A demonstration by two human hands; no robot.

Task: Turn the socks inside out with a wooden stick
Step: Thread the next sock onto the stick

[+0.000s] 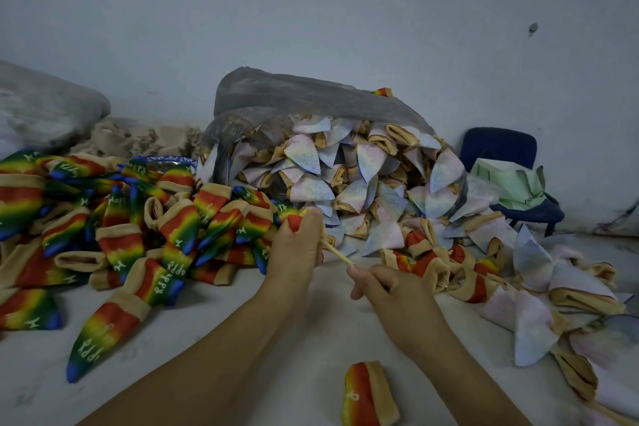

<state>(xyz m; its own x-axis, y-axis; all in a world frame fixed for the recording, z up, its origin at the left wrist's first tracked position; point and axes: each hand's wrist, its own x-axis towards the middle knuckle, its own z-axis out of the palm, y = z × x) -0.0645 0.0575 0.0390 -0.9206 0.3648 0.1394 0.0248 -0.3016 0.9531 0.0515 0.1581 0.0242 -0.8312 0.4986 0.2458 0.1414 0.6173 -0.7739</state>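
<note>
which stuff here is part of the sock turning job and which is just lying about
In the job: left hand, gripped sock, right hand, wooden stick, rainbow sock pile, pale sock pile.
Lying about: blue chair, green bag, beige fabric heap.

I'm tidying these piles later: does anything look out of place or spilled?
Yes. One rainbow sock lies alone by the near edge, apart from the rainbow pile on the left. A few red socks sit among the pale socks spilling from the bag.
</note>
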